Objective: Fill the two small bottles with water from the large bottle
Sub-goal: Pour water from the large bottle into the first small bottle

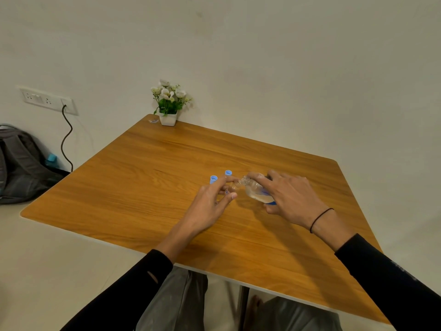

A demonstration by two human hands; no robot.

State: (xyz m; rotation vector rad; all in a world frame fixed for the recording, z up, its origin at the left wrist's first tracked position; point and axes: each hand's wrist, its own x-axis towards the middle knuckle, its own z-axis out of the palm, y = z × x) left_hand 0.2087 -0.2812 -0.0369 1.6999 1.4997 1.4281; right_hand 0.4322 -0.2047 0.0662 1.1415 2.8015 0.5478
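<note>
My right hand (290, 195) grips the large clear bottle (256, 192), which carries a blue label and some water. The bottle is tilted almost flat over the wooden table (143, 175), its open neck pointing left. The neck meets a small clear bottle (228, 191) that my left hand (212, 201) pinches between thumb and fingers; the fingers hide most of it. Two small blue cylinders, open on top, stand just beyond my left fingers: one (213, 179) on the left, the other (228, 172) on the right. I cannot tell whether they are caps or bottles.
A white pot of white flowers (168, 117) stands at the table's far corner, with a small clear scrap (153, 121) beside it. A grey backpack (21, 163) lies on the floor to the left. A black cable hangs from the wall socket (47, 100).
</note>
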